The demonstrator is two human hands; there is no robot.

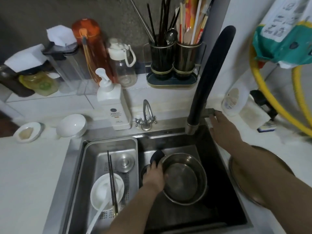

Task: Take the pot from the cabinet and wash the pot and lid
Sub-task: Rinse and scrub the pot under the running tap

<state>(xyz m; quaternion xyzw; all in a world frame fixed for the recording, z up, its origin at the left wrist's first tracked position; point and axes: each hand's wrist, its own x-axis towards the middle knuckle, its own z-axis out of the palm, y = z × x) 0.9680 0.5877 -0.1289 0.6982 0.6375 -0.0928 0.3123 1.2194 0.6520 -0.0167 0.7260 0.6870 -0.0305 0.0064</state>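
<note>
The pot is gripped at its left rim, right by the black handle, by the curled fingers of the left hand; it's held down in the dark right basin of the sink, tilted a bit with its empty inside showing. Over on the far right edge of the sink, the right hand is laid with fingers straight and relaxed, touching the flat faucet lever beside the black faucet. The lid is seen on the white surface to the right, mostly hidden under the right forearm. A white bowl with chopsticks is parked in the steel tray on the left.
</note>
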